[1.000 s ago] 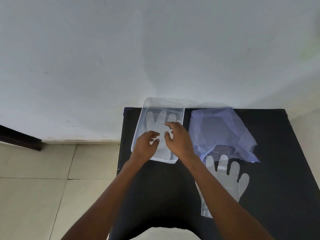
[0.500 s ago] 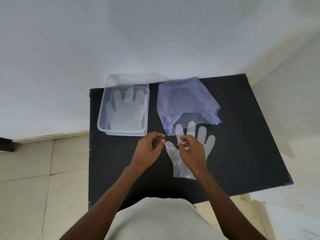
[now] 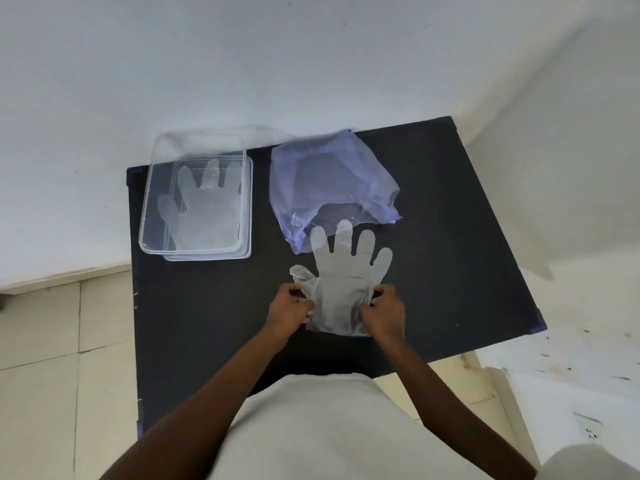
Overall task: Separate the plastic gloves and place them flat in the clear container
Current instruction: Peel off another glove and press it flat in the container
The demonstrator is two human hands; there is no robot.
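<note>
A clear plastic glove (image 3: 341, 271) lies on the black table (image 3: 450, 258), fingers pointing away from me and overlapping a bluish plastic bag (image 3: 329, 181). My left hand (image 3: 291, 308) pinches the glove's left side near the wrist, below its crumpled thumb. My right hand (image 3: 384, 310) pinches the right side at the same height. The clear container (image 3: 152, 233) stands at the table's far left corner with another clear glove (image 3: 207, 209) lying flat inside it.
A white wall runs behind the table, and a wall corner stands to the right. Tiled floor lies to the left. A white speckled surface (image 3: 568, 362) sits at lower right.
My hands left the container and came to the glove beside the bag. Half a second ago they hovered over its thumb side; now each grips one side of its wrist part.
</note>
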